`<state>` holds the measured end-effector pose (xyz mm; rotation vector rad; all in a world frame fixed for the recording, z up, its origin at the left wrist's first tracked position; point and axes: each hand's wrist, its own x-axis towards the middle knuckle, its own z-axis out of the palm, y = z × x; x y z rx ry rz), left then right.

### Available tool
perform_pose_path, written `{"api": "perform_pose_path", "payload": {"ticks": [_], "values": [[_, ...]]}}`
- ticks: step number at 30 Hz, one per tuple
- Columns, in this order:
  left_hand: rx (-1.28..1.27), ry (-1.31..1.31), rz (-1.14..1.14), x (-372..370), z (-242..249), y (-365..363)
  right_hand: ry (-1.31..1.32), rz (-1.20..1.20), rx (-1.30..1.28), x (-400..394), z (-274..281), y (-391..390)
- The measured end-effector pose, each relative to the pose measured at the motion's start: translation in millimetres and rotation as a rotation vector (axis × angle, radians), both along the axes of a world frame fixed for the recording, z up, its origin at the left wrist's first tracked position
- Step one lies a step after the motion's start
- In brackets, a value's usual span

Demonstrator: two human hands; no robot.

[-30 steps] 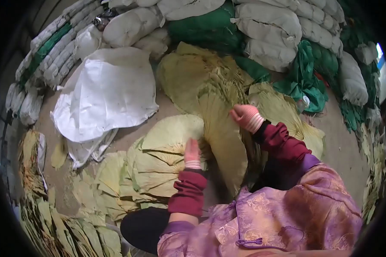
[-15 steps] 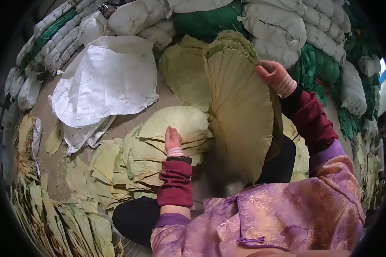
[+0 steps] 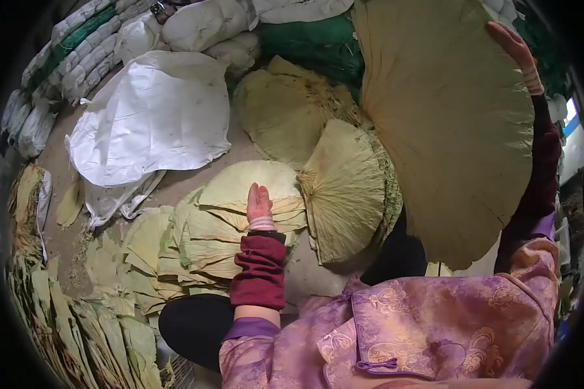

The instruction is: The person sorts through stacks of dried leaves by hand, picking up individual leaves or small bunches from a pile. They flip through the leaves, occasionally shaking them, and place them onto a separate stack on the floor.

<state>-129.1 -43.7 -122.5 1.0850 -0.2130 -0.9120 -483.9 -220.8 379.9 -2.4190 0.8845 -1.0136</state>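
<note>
Head view is showing a large dry leaf [image 3: 448,129] rising on the right side, higher and nearer the camera than a moment ago; that is separating it from the leaves below and exposing a pleated, fan-shaped leaf bundle [image 3: 344,194]. Its broad face is looking matte olive-brown, with fine veins spreading from the inner edge and a wavy outer rim.

A smooth white sheet [image 3: 149,123] is lying creased on the far left of the dusty floor [image 3: 201,172], bulky white sacks [image 3: 204,26] standing behind it. Nearer the person, a pale stack of leaves [image 3: 224,240] is spreading in brittle, folded layers; the bundle is sitting just beside its right edge.

The right hand [image 3: 512,45] is reaching along the large leaf's outer edge, its fingers close together; whether they are pinching it, one cannot tell. The left hand [image 3: 259,202] is resting flat on the pale stack, fingers extended, clamping nothing.
</note>
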Motion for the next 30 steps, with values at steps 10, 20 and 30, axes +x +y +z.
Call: {"api": "perform_pose_path", "payload": {"ticks": [10,20,30], "values": [[-0.009,0.075,-0.296,-19.3,-34.6,1.4,-0.189,0.308,0.521,138.6,-170.6,36.4],[-0.730,0.296,-0.480,0.9,66.0,11.2,-0.277,0.284,0.256,103.0,-152.3,59.7],[-0.273,0.467,-0.065,4.3,19.7,21.5,-0.153,0.301,0.487,114.5,-232.5,22.7]]}}
